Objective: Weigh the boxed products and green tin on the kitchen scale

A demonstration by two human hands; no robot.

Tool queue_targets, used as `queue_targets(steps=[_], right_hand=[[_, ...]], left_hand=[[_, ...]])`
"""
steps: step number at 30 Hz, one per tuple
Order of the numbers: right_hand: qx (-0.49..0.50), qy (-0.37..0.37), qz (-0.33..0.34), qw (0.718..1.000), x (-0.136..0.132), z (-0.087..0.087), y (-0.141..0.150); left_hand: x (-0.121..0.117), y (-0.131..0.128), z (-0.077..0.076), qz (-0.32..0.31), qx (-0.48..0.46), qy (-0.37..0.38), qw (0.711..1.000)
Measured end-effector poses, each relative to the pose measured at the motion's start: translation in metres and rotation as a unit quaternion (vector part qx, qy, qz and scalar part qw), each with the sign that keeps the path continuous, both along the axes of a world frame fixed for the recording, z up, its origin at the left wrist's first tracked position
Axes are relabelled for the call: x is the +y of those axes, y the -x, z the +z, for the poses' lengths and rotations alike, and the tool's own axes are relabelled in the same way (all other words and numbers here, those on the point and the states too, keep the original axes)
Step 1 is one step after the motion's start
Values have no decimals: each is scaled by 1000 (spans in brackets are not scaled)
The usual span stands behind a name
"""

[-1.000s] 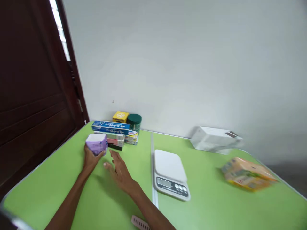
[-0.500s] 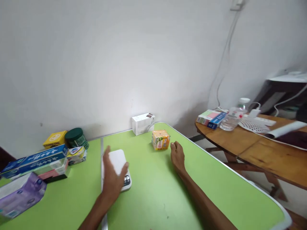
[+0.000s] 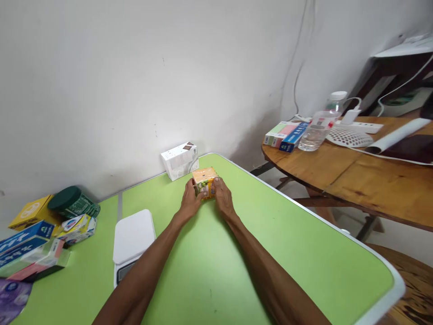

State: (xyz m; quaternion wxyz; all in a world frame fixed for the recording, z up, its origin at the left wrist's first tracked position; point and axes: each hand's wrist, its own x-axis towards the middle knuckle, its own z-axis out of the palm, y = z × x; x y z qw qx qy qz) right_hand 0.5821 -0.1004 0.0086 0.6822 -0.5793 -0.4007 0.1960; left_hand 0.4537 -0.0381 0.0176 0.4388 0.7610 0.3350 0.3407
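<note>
Near the far right part of the green table (image 3: 257, 253) stands an orange wrapped pack (image 3: 205, 175) with a printed front, whose exact contents I cannot make out. My left hand (image 3: 190, 198) grips its left side, and my right hand (image 3: 223, 196) grips its right side, thumb on the front. Just behind it, against the wall, is a white box (image 3: 180, 160) with a brown mark on top. A white kitchen scale (image 3: 133, 237) lies to the left, partly covered by my left forearm.
At the left are a green-lidded jar (image 3: 73, 202), a yellow box (image 3: 35, 212), blue boxes (image 3: 25, 241) and a purple pack (image 3: 13, 298). On a wooden table (image 3: 365, 180) to the right stand a water bottle (image 3: 320, 124), small boxes (image 3: 286, 134) and a power strip (image 3: 363, 127).
My left hand has let go of the purple pack and crossed over the scale to the orange pack. Both hands now hold the orange pack. The view has turned right.
</note>
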Motion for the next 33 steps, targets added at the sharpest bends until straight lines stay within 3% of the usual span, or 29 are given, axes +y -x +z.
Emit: queue_targets(steps=[4,7,14,17,20,23,27,33], right_hand=[[21,9,-3,1000,-12,-2,13],[56,1,6,998,-27,1,38],[33,-45,125,991,-54,43,133],[13,-36,183,982,-52,55,174],[3,-24,234,972,-46,55,203],[-15,-16,258,966,-43,49,218],[-39,-14,263,964,-41,45,222],[-62,2,264,962,-41,45,219]], left_hand=[[-10,18,10,-3,31,24,999],[-30,47,27,4,86,5,996],[-78,167,74,59,91,-87,990],[-85,220,83,92,86,-88,988],[-87,258,81,110,92,-72,987],[-87,279,73,118,97,-60,986],[-85,288,65,125,104,-49,985],[-83,289,69,118,113,-56,985]])
